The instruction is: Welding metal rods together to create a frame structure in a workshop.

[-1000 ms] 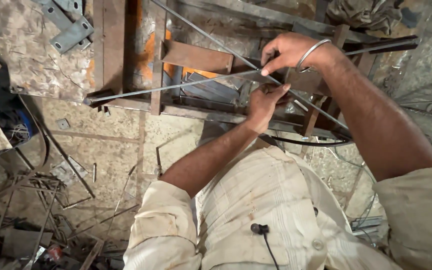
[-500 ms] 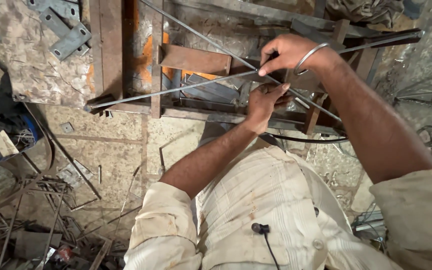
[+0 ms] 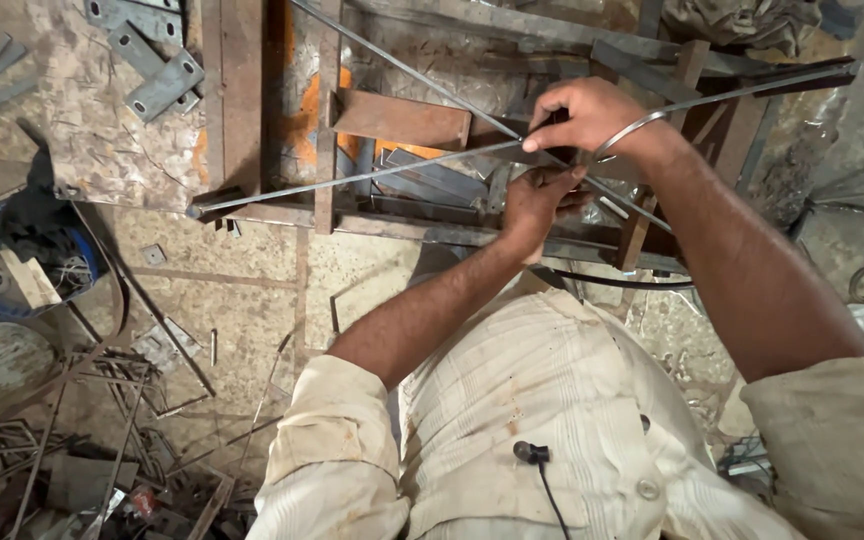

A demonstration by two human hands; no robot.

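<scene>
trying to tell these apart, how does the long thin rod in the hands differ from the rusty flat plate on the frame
The rod is long, thin and grey; the flat plate is short, broad and rust-brown. The rod slants across the metal frame, its far end past the frame's edge, while the plate lies wholly on the frame. The right hand and left hand grip the rod; neither touches the plate. Both look like bare metal.

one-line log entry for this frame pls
left hand: grips thin steel rod from below | right hand: pinches same rod from above | second rod: crosses it diagonally | support: rusty metal frame
</scene>
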